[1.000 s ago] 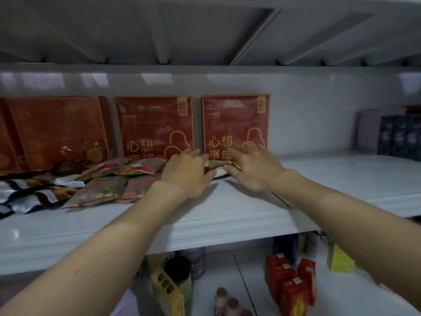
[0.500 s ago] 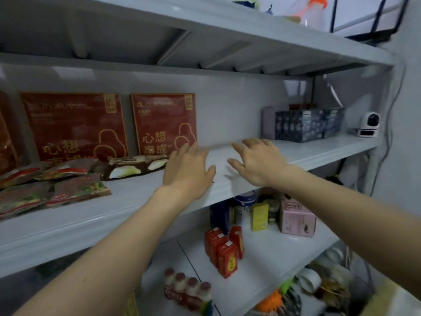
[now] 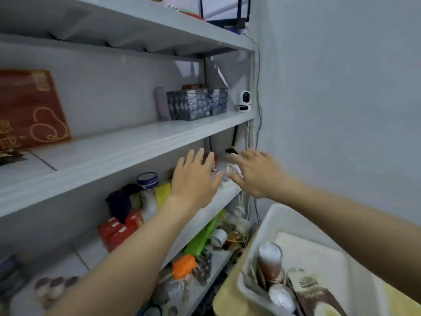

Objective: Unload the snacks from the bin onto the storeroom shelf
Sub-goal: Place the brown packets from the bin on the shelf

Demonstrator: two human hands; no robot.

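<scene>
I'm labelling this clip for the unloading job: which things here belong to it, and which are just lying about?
Job: white bin, snack packs in it, middle shelf, left hand, right hand, both empty.
Lying about: small white camera, dark boxes, red cartons.

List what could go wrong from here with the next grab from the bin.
1. The left hand and right hand hover open beside the cluttered lower shelf; a careless swing could knock items off.
2. The tall canister stands upright in the crowded bin; pulling the brown pouch beside it may tip it.
3. Snacks slid far right on the middle shelf could bump the small white camera.
</scene>
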